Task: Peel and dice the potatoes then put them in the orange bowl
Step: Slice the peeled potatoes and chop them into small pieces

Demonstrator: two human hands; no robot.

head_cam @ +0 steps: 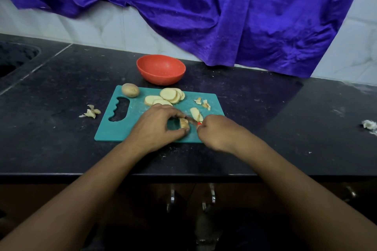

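On the teal cutting board (122, 128), my left hand (157, 126) pinches a small stack of potato slices (184, 123) between thumb and fingers. My right hand (216, 130) grips a red-handled knife (192, 120) whose blade lies across that stack. Cut potato strips (196, 114) lie just beyond the blade. Round peeled slices (168, 96) are piled at the board's far side. A whole unpeeled potato (130, 90) sits at the far left corner. The orange bowl (161, 69) stands behind the board, with nothing visible inside.
Peel scraps (91, 112) lie on the black counter left of the board, and small trimmings (204, 104) lie on the board's right part. A sink (14, 57) is at the far left. A purple cloth (224, 12) hangs over the tiled wall.
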